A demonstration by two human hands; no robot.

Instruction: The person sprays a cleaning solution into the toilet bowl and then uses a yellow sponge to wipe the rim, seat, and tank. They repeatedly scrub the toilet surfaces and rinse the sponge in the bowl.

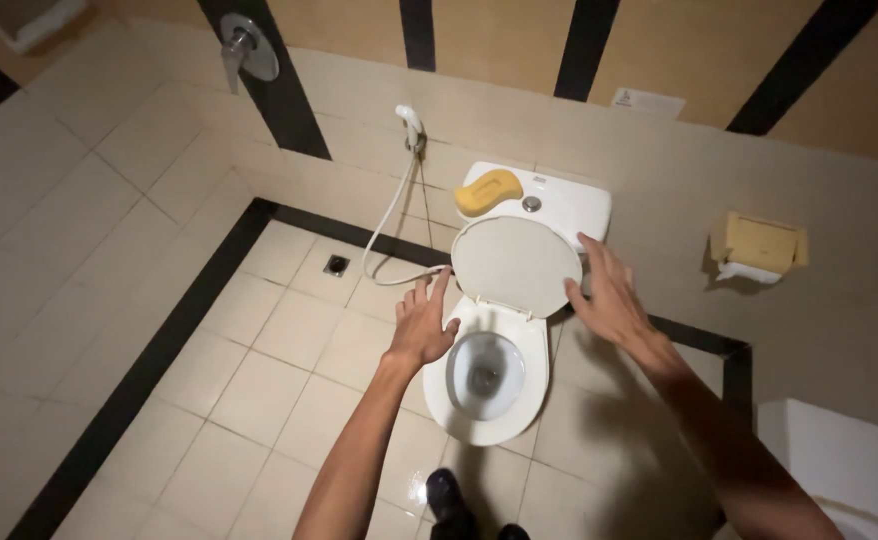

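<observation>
A white toilet (534, 395) stands against the tiled wall, its round lid (514, 265) raised upright against the tank (569, 200). My left hand (422, 322) hovers with fingers spread just left of the bowl and lid. On the lid's right edge is my right hand (607, 292), open, fingertips at or very near the rim. A yellow sponge (487, 191) lies on top of the tank beside the flush button (531, 204). Neither hand holds anything.
A bidet sprayer (412, 124) with a white hose hangs on the wall left of the tank. A floor drain (336, 265) sits in the tiles. A toilet paper holder (757, 247) is on the right wall. A shower valve (248, 47) is upper left. My dark shoe (446, 497) shows below.
</observation>
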